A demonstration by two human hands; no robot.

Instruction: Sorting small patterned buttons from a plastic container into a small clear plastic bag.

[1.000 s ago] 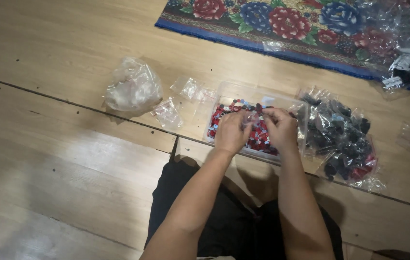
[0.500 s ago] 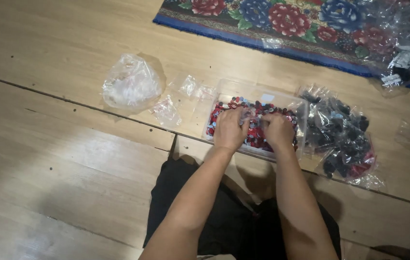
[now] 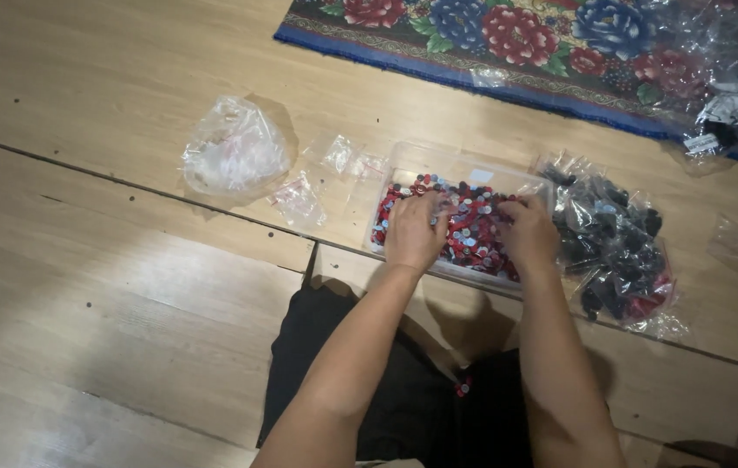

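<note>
Palms-down, left hand (image 3: 414, 232) and right hand (image 3: 527, 234) in clear tray (image 3: 412, 160) of small red pieces (image 3: 473, 234), grip unclear

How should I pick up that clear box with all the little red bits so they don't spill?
Probably grip the box by its two short end walls, one hand from each side, and lift level. It is long, shallow, open-topped and full of small pieces.
</note>
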